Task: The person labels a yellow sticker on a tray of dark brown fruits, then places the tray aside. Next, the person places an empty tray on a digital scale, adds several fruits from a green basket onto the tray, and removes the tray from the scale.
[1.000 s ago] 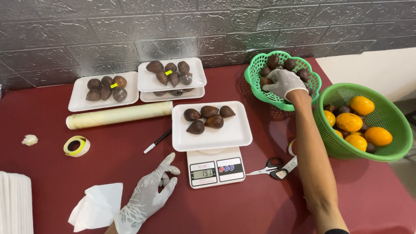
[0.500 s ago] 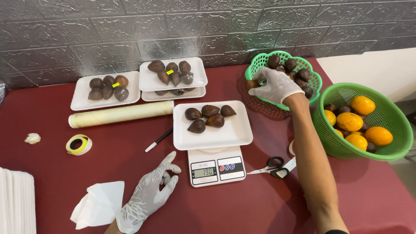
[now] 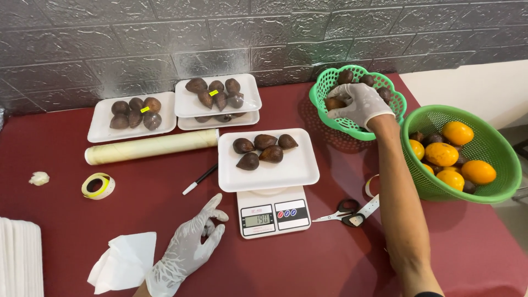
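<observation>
Head view, entry one — risks?

— Right hand (image 3: 360,104), gloved, is closed around a brown scaly fruit (image 3: 334,103) inside the small green basket (image 3: 324,91), at one o'clock from the scale (image 3: 272,217). The fruit is only partly covered by the fingers; a loose pinch on that pointed shape could let it slip back into the basket or roll onto the red table (image 3: 330,264). The white tray (image 3: 297,165) sits on the scale and overhangs it on every side; a fruit set hard near an edge could, I judge, tip it.

— Left hand?

— Left hand (image 3: 187,250), gloved, is empty with fingers loosely spread, resting on the table at eight o'clock from the scale, beside a white tissue (image 3: 124,264).

— Obstructions?

— Scissors (image 3: 344,212) and a tape strip lie at three o'clock from the scale, under the right forearm's path. Large green basket (image 3: 495,184) with orange fruit is further right.

— Remainder?

— Film roll (image 3: 151,147), marker pen (image 3: 199,180) and yellow tape roll (image 3: 98,186) at nine to ten o'clock; wrapped fruit trays (image 3: 217,104) at eleven, well apart.
</observation>
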